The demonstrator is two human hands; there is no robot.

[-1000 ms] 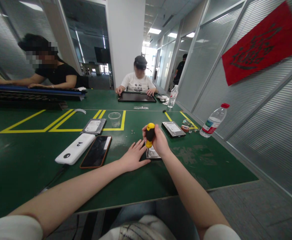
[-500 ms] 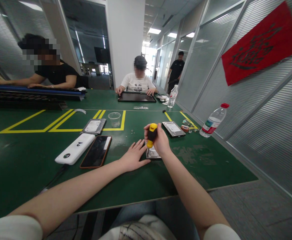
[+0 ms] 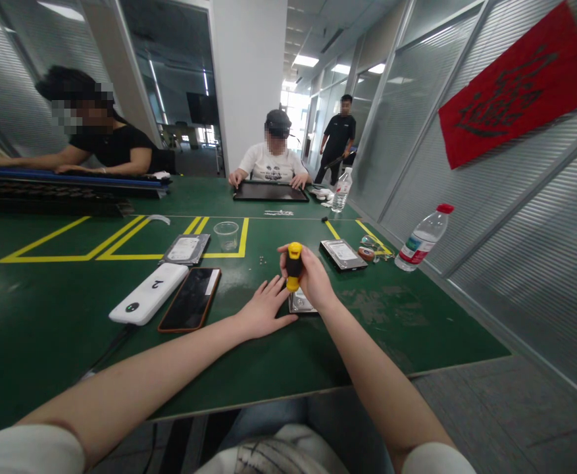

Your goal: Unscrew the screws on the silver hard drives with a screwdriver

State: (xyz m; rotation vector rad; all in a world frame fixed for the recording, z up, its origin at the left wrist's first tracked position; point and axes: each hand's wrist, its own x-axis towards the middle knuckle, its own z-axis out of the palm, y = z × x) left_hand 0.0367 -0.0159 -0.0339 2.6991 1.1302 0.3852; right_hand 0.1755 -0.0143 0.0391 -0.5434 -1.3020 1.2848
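Observation:
My right hand (image 3: 312,276) is wrapped round a yellow and black screwdriver (image 3: 294,266), held upright over a silver hard drive (image 3: 301,303). The tool's tip is hidden. My left hand (image 3: 263,309) lies flat with fingers spread, against the left side of that drive. Part of the drive is covered by my right hand. Several tiny screws (image 3: 262,260) lie beyond my left fingertips. A second hard drive (image 3: 342,255) rests to the right, and a third (image 3: 185,249) is at the left.
Left of my hands are a phone (image 3: 190,299), a white power bank (image 3: 149,294) and a clear cup (image 3: 226,236). A bottle (image 3: 424,238) stands at the right edge. Two people sit at the green table (image 3: 367,355); another stands behind.
My right hand and the screwdriver have shifted slightly left. My left hand has stayed in place. The standing person in the background has moved left.

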